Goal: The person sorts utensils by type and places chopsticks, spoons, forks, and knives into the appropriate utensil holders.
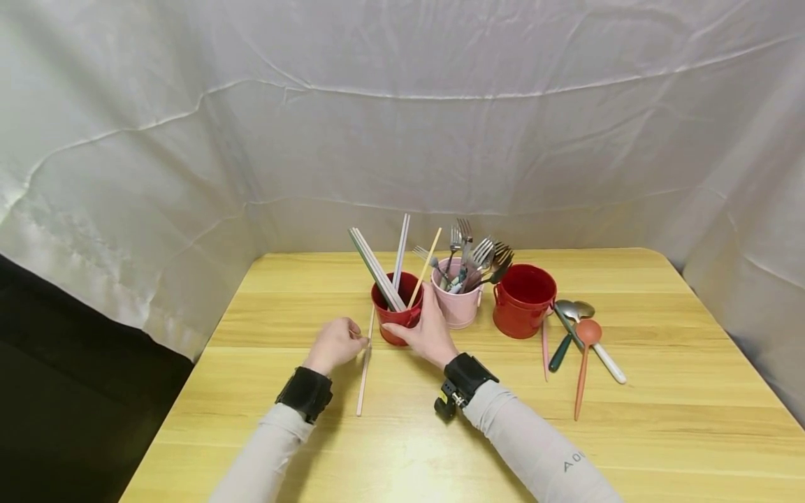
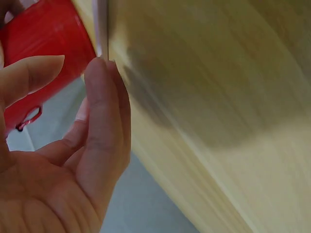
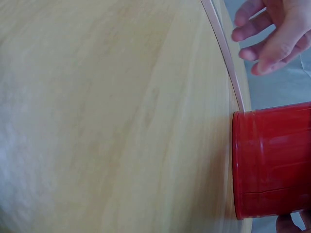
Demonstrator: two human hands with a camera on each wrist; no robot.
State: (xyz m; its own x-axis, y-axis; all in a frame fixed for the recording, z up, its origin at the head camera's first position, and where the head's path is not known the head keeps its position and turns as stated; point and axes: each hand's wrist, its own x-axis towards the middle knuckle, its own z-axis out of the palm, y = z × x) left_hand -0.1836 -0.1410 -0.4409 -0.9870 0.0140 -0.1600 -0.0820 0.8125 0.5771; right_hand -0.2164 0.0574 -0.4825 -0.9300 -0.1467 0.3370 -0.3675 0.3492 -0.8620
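My right hand (image 1: 430, 335) grips the left red bucket (image 1: 386, 318), thumb across the front and fingers at its right side. Pale chopsticks (image 1: 377, 269), a green one among them, and a yellow chopstick (image 1: 429, 262) lean inside the bucket. Left of it, a pinkish chopstick (image 1: 363, 384) lies on the table. My left hand (image 1: 335, 344) hovers over this chopstick. In the left wrist view its fingertips (image 2: 97, 68) meet the chopstick (image 2: 101, 26) in line of sight, thumb apart; touch is unclear. The right wrist view shows the left hand (image 3: 279, 36) with fingers loosely bent.
Beside the right hand stands a pink bucket (image 1: 457, 311) full of forks (image 1: 481, 255). Another red bucket (image 1: 522, 318) is to its right. Several spoons, one orange (image 1: 588, 332), and a pink stick (image 1: 545, 353) lie further right on the wooden table (image 1: 679, 349).
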